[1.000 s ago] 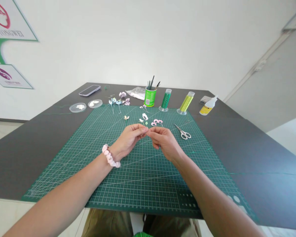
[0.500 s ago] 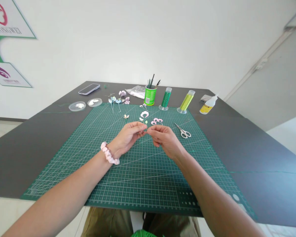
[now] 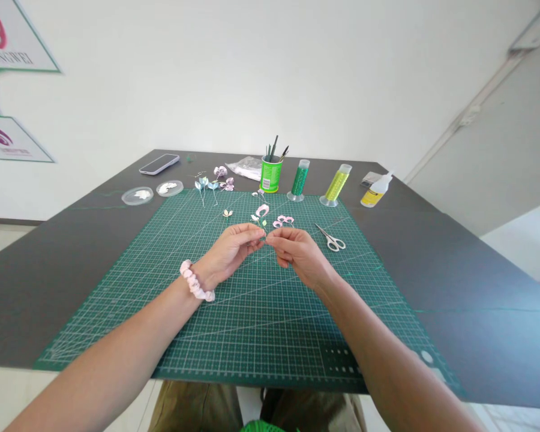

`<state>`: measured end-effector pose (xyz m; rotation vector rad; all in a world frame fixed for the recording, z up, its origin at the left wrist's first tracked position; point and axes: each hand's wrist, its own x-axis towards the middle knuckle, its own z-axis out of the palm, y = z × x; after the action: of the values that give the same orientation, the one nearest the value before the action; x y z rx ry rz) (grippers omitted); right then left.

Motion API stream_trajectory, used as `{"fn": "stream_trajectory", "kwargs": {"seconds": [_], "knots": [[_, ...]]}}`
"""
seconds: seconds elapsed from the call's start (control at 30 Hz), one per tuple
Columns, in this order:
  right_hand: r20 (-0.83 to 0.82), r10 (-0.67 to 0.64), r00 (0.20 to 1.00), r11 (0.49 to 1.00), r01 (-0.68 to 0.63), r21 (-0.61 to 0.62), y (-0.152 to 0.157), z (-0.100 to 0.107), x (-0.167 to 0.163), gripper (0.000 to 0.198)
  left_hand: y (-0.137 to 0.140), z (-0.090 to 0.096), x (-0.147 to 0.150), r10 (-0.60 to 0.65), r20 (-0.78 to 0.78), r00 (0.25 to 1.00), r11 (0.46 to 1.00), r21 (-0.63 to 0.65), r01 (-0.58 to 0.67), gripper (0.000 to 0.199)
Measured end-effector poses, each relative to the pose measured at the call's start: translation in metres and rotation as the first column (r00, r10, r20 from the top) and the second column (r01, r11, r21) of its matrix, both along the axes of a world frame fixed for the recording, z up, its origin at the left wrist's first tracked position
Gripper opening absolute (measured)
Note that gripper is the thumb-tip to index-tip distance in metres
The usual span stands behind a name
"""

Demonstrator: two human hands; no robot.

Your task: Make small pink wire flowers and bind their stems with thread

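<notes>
Over the green cutting mat (image 3: 270, 324), my left hand (image 3: 236, 249) pinches a small flower sprig between thumb and fingertips. A pink looped petal (image 3: 262, 210), a white petal (image 3: 255, 218) and a pale green leaf (image 3: 264, 223) show just above the fingers. My right hand (image 3: 299, 252) is closed at the sprig's thin stem, its fingertips meeting those of the left. Whether it also grips a thread is too small to see. Several pink looped petals (image 3: 282, 221) lie just beyond my right hand, and a small cream flower (image 3: 227, 213) beyond my left.
White-handled scissors (image 3: 333, 241) lie right of my hands. Farther back stand a green can of tools (image 3: 270, 175), green (image 3: 300, 180) and yellow-green thread spools (image 3: 337, 185) and a glue bottle (image 3: 376, 191). Blue flowers (image 3: 201, 183), dishes (image 3: 137, 195) and a phone (image 3: 159, 164) are at back left.
The pink looped petal has turned slightly and looks narrower. Both hands keep their pinch at nearly the same spot; the whole view has shifted a little.
</notes>
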<state>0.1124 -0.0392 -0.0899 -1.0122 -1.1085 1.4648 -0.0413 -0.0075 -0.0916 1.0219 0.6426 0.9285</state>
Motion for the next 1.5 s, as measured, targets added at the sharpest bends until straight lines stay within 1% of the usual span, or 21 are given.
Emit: {"fn": "stream_trajectory", "kwargs": {"seconds": [0.2, 0.57, 1.03, 1.23, 1.5], "knots": [[-0.007, 0.022, 1.0, 1.0, -0.022, -0.001, 0.0004, -0.0006, 0.0003, 0.022, 0.0004, -0.0007, -0.0004, -0.025, 0.005, 1.0, 1.0, 0.006, 0.025, 0.019], [-0.027, 0.046, 0.999, 0.999, -0.046, 0.003, 0.0018, -0.0032, 0.0014, 0.021, 0.0033, -0.0053, -0.0016, -0.028, 0.002, 1.0, 1.0, -0.005, 0.028, 0.017], [-0.029, 0.036, 0.999, 0.999, -0.037, -0.019, 0.0014, -0.0026, 0.0004, 0.023, 0.003, -0.0051, -0.0008, -0.023, -0.012, 1.0, 1.0, 0.004, 0.023, 0.015], [-0.023, 0.029, 0.999, 0.999, -0.03, -0.027, 0.0008, -0.0015, -0.0006, 0.024, 0.002, -0.0038, -0.0009, -0.026, 0.002, 1.0, 1.0, 0.002, 0.026, 0.022], [-0.025, 0.027, 0.999, 1.0, -0.027, -0.013, 0.0003, -0.0009, 0.0004, 0.022, 0.0019, -0.0041, -0.0006, -0.042, -0.005, 0.999, 0.999, 0.001, 0.042, 0.022]]}}
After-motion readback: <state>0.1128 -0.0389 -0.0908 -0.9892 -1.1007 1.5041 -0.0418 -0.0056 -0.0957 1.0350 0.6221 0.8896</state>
